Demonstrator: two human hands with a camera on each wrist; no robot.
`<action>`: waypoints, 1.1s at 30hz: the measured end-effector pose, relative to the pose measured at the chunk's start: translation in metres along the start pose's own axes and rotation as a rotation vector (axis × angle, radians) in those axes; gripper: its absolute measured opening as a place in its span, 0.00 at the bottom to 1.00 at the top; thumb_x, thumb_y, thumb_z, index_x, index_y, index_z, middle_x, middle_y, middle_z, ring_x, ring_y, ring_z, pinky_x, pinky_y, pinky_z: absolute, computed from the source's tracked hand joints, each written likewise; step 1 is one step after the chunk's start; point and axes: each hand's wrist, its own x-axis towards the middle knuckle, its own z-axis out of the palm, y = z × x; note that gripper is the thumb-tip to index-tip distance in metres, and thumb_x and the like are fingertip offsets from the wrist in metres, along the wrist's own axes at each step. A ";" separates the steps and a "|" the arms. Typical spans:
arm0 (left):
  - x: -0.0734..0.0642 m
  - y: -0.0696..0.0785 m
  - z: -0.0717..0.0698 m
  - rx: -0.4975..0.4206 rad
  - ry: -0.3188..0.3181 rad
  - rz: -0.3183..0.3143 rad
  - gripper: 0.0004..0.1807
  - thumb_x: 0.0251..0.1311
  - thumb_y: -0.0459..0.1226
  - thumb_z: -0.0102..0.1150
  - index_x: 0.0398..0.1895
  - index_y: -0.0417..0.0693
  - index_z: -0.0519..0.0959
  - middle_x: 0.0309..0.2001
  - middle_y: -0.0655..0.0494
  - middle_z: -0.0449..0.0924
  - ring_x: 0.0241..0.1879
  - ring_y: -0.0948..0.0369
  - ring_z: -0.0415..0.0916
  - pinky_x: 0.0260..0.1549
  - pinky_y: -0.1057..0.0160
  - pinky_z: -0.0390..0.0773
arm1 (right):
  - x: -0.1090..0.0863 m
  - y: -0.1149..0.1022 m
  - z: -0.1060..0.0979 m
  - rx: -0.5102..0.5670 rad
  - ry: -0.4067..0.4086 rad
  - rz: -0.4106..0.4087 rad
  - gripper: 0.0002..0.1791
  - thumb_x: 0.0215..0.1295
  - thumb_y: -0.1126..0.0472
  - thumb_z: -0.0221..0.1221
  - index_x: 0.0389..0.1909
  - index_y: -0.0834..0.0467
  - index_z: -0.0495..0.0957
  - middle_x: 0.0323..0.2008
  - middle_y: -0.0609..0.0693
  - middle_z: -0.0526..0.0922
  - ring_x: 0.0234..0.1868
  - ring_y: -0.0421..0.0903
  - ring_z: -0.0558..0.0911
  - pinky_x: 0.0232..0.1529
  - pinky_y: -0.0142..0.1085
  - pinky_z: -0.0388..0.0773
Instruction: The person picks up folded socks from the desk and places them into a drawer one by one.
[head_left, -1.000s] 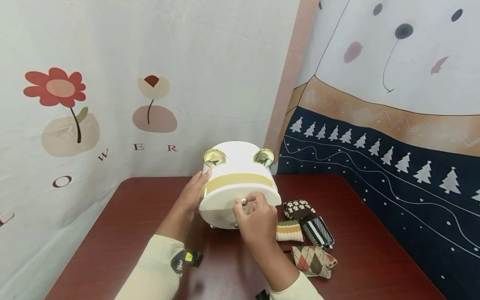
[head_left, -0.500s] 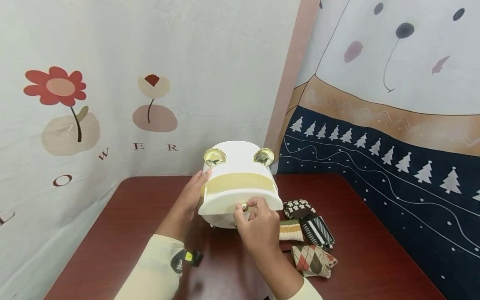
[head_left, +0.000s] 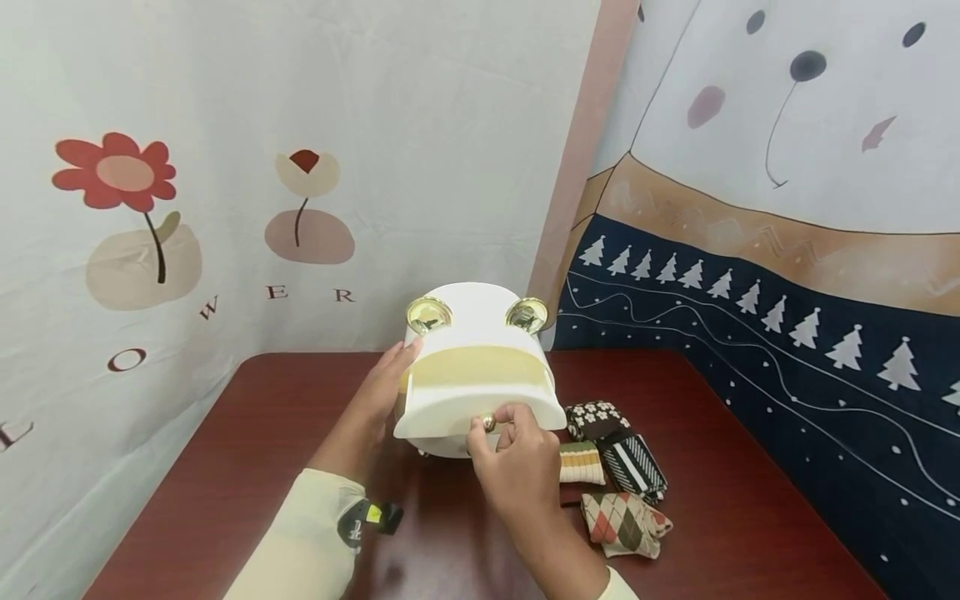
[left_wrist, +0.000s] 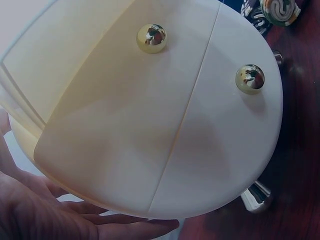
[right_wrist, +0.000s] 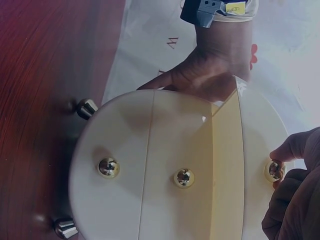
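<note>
The right hand (head_left: 519, 458) has its grip drawn in tight, thumb and curled finger pinching the gold knob (right_wrist: 274, 171) of the jutting top drawer (head_left: 442, 418). The left hand (head_left: 381, 390) lays extended fingers against the side of the white box (head_left: 480, 312), which stands on the table (head_left: 270, 417) near folded socks (head_left: 628, 523).
</note>
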 end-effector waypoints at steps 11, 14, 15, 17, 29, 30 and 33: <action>-0.003 -0.002 0.000 0.015 -0.016 -0.004 0.52 0.79 0.68 0.46 0.92 0.55 0.39 0.92 0.45 0.36 0.88 0.43 0.45 0.84 0.33 0.52 | -0.005 0.001 -0.003 -0.007 -0.004 0.001 0.12 0.52 0.66 0.76 0.28 0.58 0.80 0.08 0.41 0.64 0.16 0.23 0.55 0.18 0.22 0.59; -0.002 -0.001 -0.001 0.009 -0.017 -0.007 0.51 0.80 0.67 0.45 0.92 0.56 0.38 0.92 0.46 0.34 0.88 0.44 0.43 0.85 0.35 0.50 | -0.004 0.000 -0.003 -0.007 -0.007 -0.008 0.12 0.52 0.66 0.76 0.28 0.57 0.79 0.08 0.40 0.64 0.16 0.23 0.56 0.18 0.22 0.59; -0.002 -0.001 -0.001 0.010 -0.016 -0.007 0.51 0.80 0.67 0.45 0.92 0.56 0.38 0.92 0.47 0.34 0.88 0.44 0.42 0.85 0.35 0.49 | -0.005 0.000 -0.004 -0.008 -0.008 -0.010 0.12 0.52 0.66 0.76 0.28 0.57 0.79 0.09 0.40 0.64 0.16 0.23 0.56 0.18 0.22 0.59; -0.001 -0.001 -0.002 0.022 -0.007 -0.004 0.51 0.80 0.66 0.44 0.92 0.55 0.39 0.92 0.47 0.34 0.89 0.45 0.39 0.86 0.35 0.45 | -0.005 -0.001 -0.004 -0.010 -0.012 -0.012 0.12 0.52 0.65 0.76 0.28 0.57 0.79 0.09 0.40 0.64 0.16 0.23 0.56 0.18 0.22 0.60; -0.002 0.000 -0.002 0.047 -0.005 0.000 0.51 0.80 0.68 0.44 0.92 0.55 0.39 0.92 0.47 0.34 0.90 0.44 0.37 0.85 0.33 0.43 | -0.007 -0.002 -0.007 -0.007 -0.008 -0.026 0.12 0.52 0.66 0.75 0.28 0.57 0.79 0.09 0.40 0.64 0.17 0.23 0.55 0.19 0.22 0.62; -0.002 0.000 -0.002 0.049 -0.003 -0.001 0.51 0.80 0.68 0.44 0.92 0.55 0.39 0.92 0.47 0.34 0.90 0.44 0.37 0.85 0.33 0.43 | -0.007 -0.002 -0.008 -0.007 -0.006 -0.029 0.12 0.52 0.66 0.75 0.28 0.57 0.79 0.09 0.40 0.63 0.17 0.23 0.55 0.19 0.22 0.62; -0.002 0.000 -0.002 0.047 -0.004 -0.001 0.51 0.80 0.68 0.44 0.92 0.56 0.39 0.92 0.48 0.34 0.90 0.44 0.36 0.85 0.33 0.43 | -0.007 -0.002 -0.009 -0.009 -0.003 -0.032 0.12 0.52 0.66 0.75 0.28 0.57 0.78 0.09 0.39 0.64 0.17 0.22 0.55 0.19 0.22 0.62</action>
